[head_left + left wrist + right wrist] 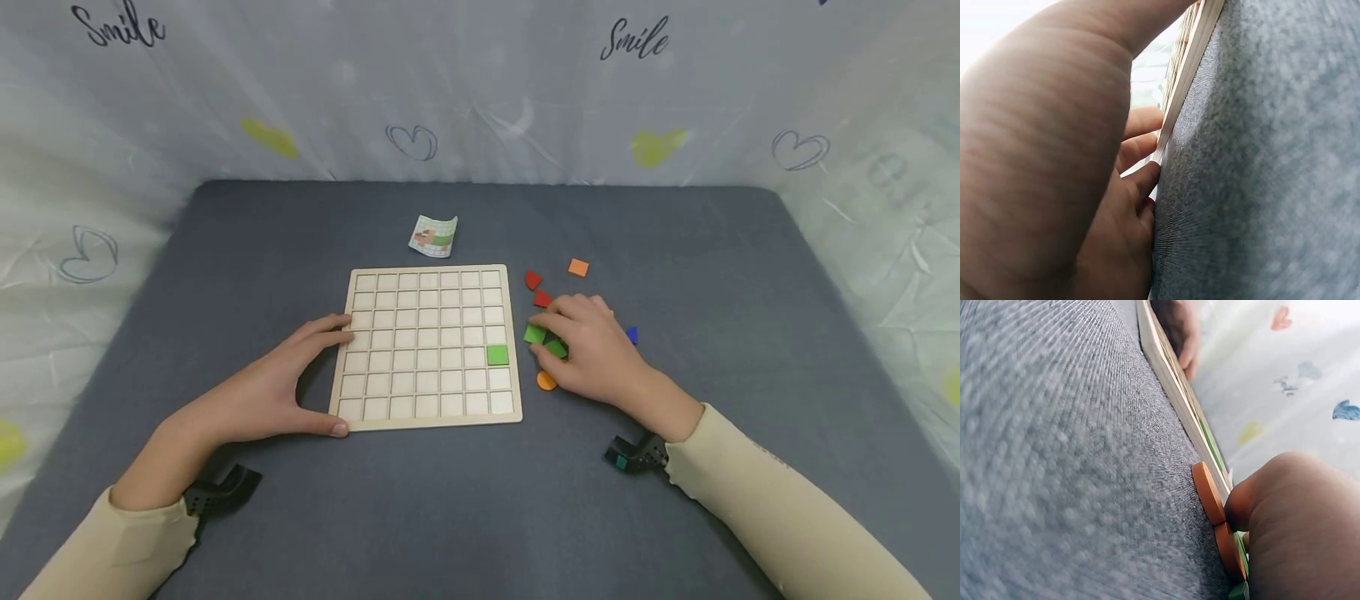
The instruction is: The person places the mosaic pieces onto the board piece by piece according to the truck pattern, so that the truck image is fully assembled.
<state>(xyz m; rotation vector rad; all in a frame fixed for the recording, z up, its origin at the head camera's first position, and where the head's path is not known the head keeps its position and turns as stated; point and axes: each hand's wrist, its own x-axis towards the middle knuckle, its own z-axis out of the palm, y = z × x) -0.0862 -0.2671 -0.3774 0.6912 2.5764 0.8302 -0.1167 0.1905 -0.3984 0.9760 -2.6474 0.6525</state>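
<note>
A light wooden grid board [427,425] lies on the table, with a green square tile [497,355] set in a cell near its right side. My left hand [273,383] spreads along the board's left edge, its fingertips on the frame and its thumb at the near corner. To the right of the board, my right hand [600,346] pinches another green square tile [535,333] between thumb and index finger. Under that hand lies a darker green piece [556,348]. Orange round pieces [1209,492] show just below the thumb in the right wrist view.
Red pieces [542,298] and an orange square tile [578,267] lie beyond the right hand. A blue piece [632,335] peeks out at its right. A small printed picture card [433,237] lies behind the board. A patterned white curtain [480,92] hangs behind the table.
</note>
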